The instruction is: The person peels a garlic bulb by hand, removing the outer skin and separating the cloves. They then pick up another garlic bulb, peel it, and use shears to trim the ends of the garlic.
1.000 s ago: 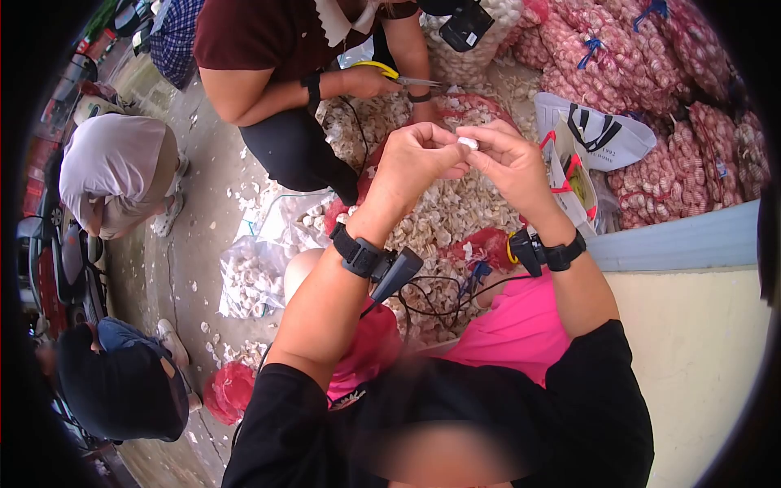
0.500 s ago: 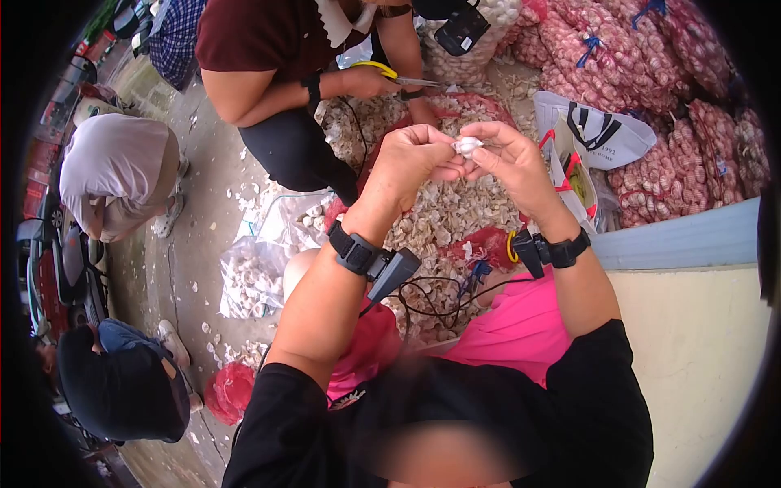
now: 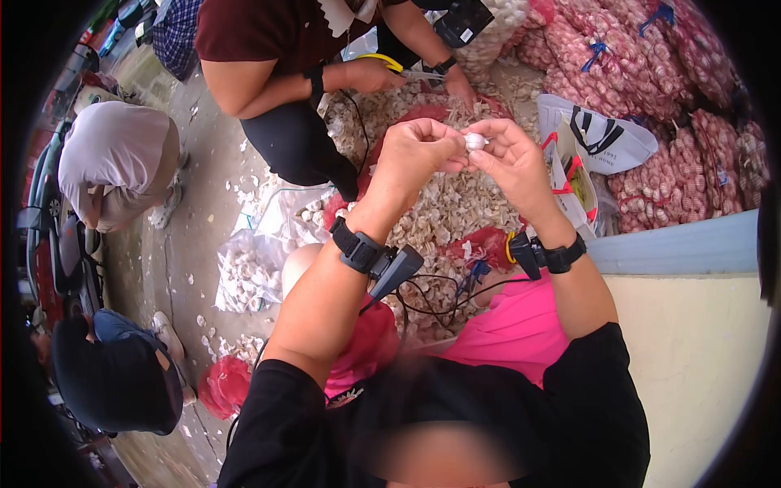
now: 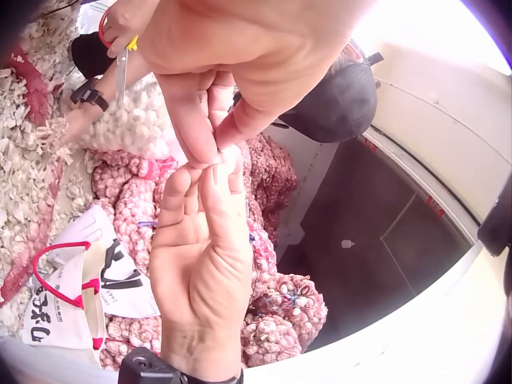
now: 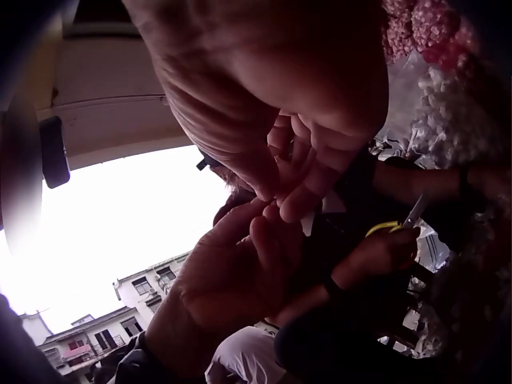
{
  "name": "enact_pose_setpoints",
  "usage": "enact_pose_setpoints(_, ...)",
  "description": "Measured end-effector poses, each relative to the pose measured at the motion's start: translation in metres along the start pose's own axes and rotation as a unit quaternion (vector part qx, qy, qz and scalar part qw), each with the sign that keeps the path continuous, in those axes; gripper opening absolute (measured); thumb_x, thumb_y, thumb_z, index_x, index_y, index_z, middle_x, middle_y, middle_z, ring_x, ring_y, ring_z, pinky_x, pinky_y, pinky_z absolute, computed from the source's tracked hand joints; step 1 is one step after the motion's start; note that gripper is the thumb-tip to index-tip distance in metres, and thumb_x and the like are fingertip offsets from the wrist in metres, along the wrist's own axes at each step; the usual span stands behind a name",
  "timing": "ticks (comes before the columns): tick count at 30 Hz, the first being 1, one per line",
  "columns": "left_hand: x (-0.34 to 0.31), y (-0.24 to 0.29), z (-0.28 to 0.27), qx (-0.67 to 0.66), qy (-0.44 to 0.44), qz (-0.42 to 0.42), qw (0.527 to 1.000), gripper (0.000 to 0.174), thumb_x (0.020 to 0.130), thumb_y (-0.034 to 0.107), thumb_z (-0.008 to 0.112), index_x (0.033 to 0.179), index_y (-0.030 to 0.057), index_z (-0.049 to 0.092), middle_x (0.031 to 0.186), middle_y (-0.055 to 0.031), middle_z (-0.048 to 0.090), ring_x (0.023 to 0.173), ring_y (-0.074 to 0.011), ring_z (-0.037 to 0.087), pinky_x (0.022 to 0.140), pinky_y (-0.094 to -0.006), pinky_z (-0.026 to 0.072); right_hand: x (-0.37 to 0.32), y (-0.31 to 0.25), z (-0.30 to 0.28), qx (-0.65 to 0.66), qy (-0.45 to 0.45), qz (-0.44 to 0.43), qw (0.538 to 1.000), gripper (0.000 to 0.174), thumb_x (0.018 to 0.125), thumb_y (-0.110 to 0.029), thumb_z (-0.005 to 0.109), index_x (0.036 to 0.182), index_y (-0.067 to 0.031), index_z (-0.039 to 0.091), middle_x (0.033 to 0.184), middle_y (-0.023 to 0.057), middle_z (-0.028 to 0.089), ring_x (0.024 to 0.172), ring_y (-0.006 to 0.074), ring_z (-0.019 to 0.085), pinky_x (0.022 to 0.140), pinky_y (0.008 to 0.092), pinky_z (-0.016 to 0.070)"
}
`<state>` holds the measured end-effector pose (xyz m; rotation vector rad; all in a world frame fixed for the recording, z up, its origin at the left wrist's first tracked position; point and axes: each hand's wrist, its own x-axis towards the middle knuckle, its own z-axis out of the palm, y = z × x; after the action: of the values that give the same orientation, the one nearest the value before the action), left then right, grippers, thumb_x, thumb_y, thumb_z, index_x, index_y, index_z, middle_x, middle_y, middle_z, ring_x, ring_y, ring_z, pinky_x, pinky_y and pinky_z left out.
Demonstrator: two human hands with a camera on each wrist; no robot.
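Observation:
In the head view a small white garlic bulb (image 3: 475,141) is held up at chest height between both hands. My right hand (image 3: 517,167) grips it between thumb and fingers, the other fingers bent beside it. From the other side my left hand (image 3: 413,159) pinches with thumb and forefinger at the bulb's edge. The left wrist view has the left hand (image 4: 240,56) above, its fingertips meeting those of the right hand. Fingers mostly hide the bulb there. A pale flake of skin (image 5: 308,224) shows by the fingertips in the right wrist view.
Garlic skins (image 3: 423,220) heap below the hands. A person opposite holds yellow-handled scissors (image 3: 390,65). Clear bags of garlic (image 3: 248,272) lie at left; red net sacks of garlic (image 3: 606,65) and a white tote bag (image 3: 602,134) stand at right. A black cable (image 3: 439,305) hangs between the wrists.
The garlic bulb has turned between my fingers and shows more of its round side than a second ago. The person opposite has reached the free hand forward toward the heap.

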<state>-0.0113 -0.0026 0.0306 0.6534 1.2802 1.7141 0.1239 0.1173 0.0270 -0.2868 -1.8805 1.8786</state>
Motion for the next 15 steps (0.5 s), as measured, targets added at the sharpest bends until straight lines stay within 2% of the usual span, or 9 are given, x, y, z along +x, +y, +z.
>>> enact_pose_setpoints(1,0.0,0.001,0.0,0.033,0.003,-0.006,0.999,0.01,0.085,0.007,0.066,0.09,-0.0011,0.063,0.083,-0.006,0.067,0.071,-0.0139,0.067,0.065,-0.023,0.0553,0.0,0.002,0.002,0.0,-0.002,0.001,1.0,0.029,0.088,0.002,0.06,0.117,0.0003,0.053,0.106,0.0066,0.062,0.092,0.0092,0.06,0.08,0.0244,0.0528)
enact_pose_setpoints(5,0.003,-0.008,0.001,0.029,0.006,0.001,1.0,0.009,0.086,0.007,0.064,0.09,-0.0013,0.063,0.081,-0.0056,0.067,0.068,-0.0129,0.066,0.064,-0.0231,0.0544,0.0,0.006,0.004,-0.005,0.008,-0.014,1.0,0.028,0.089,0.002,0.061,0.115,0.0004,0.052,0.107,0.0072,0.062,0.091,0.0095,0.061,0.079,0.0245,0.0534)
enact_pose_setpoints(7,0.004,-0.007,0.0,0.028,0.039,-0.007,0.999,0.012,0.086,0.011,0.068,0.088,-0.0005,0.064,0.08,-0.0048,0.066,0.066,-0.0115,0.064,0.063,-0.023,0.0535,0.0,0.003,0.004,0.01,0.014,-0.007,1.0,0.028,0.089,0.002,0.061,0.116,0.0002,0.052,0.107,0.0074,0.062,0.092,0.0095,0.061,0.08,0.0247,0.0534)
enact_pose_setpoints(10,0.0,0.002,0.003,0.021,0.017,0.007,1.0,0.017,0.084,0.015,0.072,0.088,0.0003,0.065,0.078,-0.0038,0.066,0.066,-0.0104,0.063,0.06,-0.0224,0.0519,0.0,0.0,0.004,0.012,0.035,0.004,0.999,0.029,0.088,0.003,0.062,0.115,-0.0003,0.053,0.106,0.0067,0.062,0.093,0.0094,0.062,0.079,0.024,0.0534)
enact_pose_setpoints(13,0.002,-0.006,0.002,0.088,0.009,0.031,0.996,0.02,0.084,0.019,0.075,0.088,0.0011,0.065,0.078,-0.003,0.065,0.066,-0.0089,0.061,0.059,-0.0221,0.0502,-0.002,0.003,0.006,-0.039,0.049,-0.013,0.998,0.029,0.087,0.004,0.064,0.114,-0.0002,0.054,0.103,0.006,0.064,0.091,0.0091,0.063,0.078,0.0234,0.0537)
enact_pose_setpoints(15,0.003,-0.009,0.001,0.095,0.007,0.034,0.995,0.019,0.084,0.018,0.074,0.087,0.0009,0.065,0.077,-0.003,0.065,0.065,-0.0084,0.06,0.058,-0.0219,0.0498,-0.005,0.001,0.011,-0.119,0.06,-0.014,0.991,0.028,0.086,0.004,0.065,0.113,0.0003,0.055,0.1,0.0059,0.064,0.089,0.0094,0.064,0.075,0.0231,0.0543)
